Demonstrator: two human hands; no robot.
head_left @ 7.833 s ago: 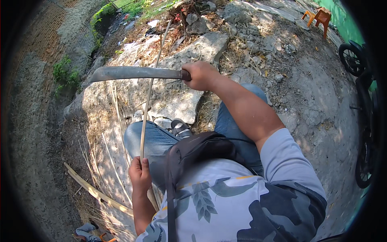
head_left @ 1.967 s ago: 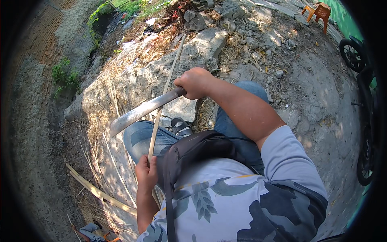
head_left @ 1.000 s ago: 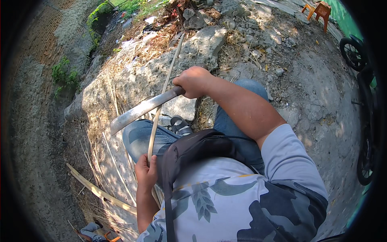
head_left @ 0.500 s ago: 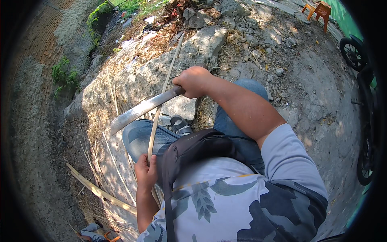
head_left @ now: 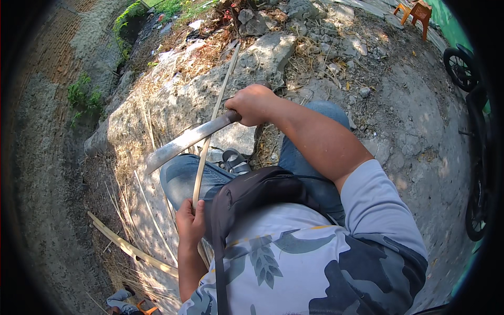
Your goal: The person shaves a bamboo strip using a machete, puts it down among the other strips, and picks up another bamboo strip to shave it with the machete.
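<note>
Running from left hand [head_left: 190,223] grip forward, bamboo strip [head_left: 210,128] under machete [head_left: 189,139]

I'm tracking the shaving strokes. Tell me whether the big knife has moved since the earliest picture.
Yes. The knife in the right hand has swung down: its blade tip now lies nearer the left knee, crossing the bamboo strip at a slant.

The right hand [head_left: 255,103] lays a machete [head_left: 189,140] across the bamboo strip [head_left: 210,131] gripped by the left hand [head_left: 190,223].

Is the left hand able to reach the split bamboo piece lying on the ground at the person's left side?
Probably yes, but not freely: the left hand is gripping the thin bamboo strip, so it must let go first. The split bamboo piece lies close beside it, with nothing between.
</note>
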